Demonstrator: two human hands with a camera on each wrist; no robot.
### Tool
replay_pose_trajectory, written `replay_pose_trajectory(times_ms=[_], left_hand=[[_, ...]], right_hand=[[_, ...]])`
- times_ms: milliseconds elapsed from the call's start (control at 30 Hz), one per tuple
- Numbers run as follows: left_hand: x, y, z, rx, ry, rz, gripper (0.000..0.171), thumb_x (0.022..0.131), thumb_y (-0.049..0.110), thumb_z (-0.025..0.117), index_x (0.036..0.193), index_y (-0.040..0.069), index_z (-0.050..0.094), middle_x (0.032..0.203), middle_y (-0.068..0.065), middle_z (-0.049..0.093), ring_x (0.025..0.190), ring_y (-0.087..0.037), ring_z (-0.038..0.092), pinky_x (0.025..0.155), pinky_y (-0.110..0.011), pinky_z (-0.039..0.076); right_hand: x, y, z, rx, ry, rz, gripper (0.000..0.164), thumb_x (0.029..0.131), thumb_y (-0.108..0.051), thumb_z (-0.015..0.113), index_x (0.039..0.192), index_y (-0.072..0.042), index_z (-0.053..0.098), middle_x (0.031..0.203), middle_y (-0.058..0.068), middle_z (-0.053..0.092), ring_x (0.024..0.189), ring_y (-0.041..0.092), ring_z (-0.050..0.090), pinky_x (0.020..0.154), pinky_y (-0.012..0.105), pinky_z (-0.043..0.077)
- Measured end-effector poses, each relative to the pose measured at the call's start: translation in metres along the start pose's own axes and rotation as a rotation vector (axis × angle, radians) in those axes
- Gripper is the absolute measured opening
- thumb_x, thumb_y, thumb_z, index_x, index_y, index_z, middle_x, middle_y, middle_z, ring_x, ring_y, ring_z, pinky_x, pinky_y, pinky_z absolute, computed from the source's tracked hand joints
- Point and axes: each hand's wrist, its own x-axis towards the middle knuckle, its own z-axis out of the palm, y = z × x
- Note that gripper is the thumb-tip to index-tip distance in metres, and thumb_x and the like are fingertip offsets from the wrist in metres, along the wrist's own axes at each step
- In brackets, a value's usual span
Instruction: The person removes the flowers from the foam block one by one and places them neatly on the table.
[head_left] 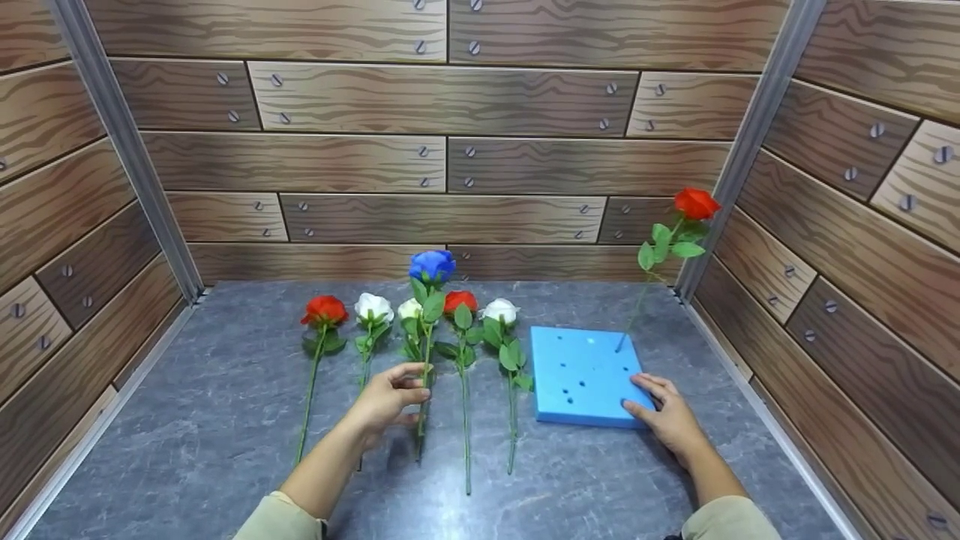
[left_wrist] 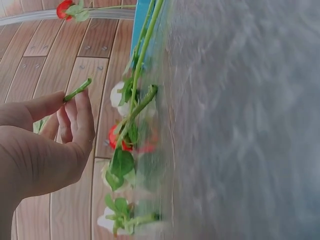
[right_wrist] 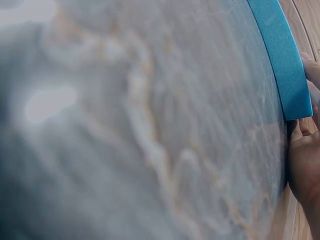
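Observation:
My left hand [head_left: 386, 401] pinches the stem of a blue rose [head_left: 432, 265] between thumb and fingers, bloom upward. In the left wrist view, the cut end of that green stem [left_wrist: 77, 90] pokes out past the fingertips. A cream-white rose [head_left: 409, 308] lies partly hidden behind it. To the right, a light blue block [head_left: 592, 375] with several small holes lies flat on the table. My right hand [head_left: 671, 420] rests at its near right edge, thumb and fingers extended onto the block. A red rose [head_left: 696, 203] stands in a hole near the block's far right corner, leaning right.
More roses lie in a row on the grey marbled table [head_left: 225, 360], blooms toward the back: a red rose [head_left: 325, 309] and a white rose [head_left: 373, 307] leftward, another red rose [head_left: 460, 301] and white rose [head_left: 501, 310] toward the block. Wood-patterned walls [head_left: 442, 97] enclose three sides.

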Motion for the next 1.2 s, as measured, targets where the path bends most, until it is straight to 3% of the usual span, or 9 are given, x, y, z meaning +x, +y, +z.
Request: replay_pose_trajectory(times_ms=[333, 633, 933, 1200], left_hand=[[-0.009, 0.000, -0.025, 0.009, 0.052, -0.019, 0.051, 0.103, 0.004, 0.071, 0.153, 0.009, 0.060, 0.137, -0.020, 0.059, 0.120, -0.034, 0.069, 0.086, -0.041, 0.068], [-0.017, -0.003, -0.044, 0.040, 0.101, -0.022, 0.049, 0.103, 0.003, 0.070, 0.151, 0.007, 0.061, 0.126, -0.014, 0.060, 0.115, -0.032, 0.070, 0.077, -0.035, 0.065], [-0.024, -0.003, -0.062, 0.057, 0.095, -0.012, 0.052, 0.103, 0.003, 0.069, 0.154, 0.004, 0.057, 0.138, -0.021, 0.058, 0.116, -0.028, 0.070, 0.080, -0.034, 0.065], [-0.029, -0.005, -0.082, 0.059, 0.105, -0.033, 0.055, 0.104, 0.006, 0.069, 0.157, 0.005, 0.054, 0.146, -0.024, 0.058, 0.124, -0.031, 0.068, 0.088, -0.039, 0.066]], right_hand=[[0.000, -0.001, 0.000, -0.010, 0.011, 0.005, 0.071, 0.104, -0.027, 0.076, 0.163, 0.000, 0.045, 0.172, 0.022, 0.030, 0.167, 0.043, 0.023, 0.136, 0.055, 0.024], [0.001, 0.000, 0.001, -0.021, 0.011, 0.011, 0.072, 0.104, -0.027, 0.075, 0.163, 0.000, 0.044, 0.172, 0.022, 0.029, 0.167, 0.043, 0.022, 0.136, 0.055, 0.024], [-0.001, 0.000, 0.002, -0.015, 0.019, -0.005, 0.071, 0.104, -0.025, 0.076, 0.162, 0.001, 0.045, 0.171, 0.022, 0.031, 0.165, 0.043, 0.027, 0.135, 0.056, 0.026], [0.000, 0.000, 0.000, 0.000, 0.003, -0.010, 0.071, 0.105, -0.026, 0.074, 0.163, 0.001, 0.043, 0.172, 0.023, 0.028, 0.166, 0.045, 0.022, 0.136, 0.056, 0.024]])
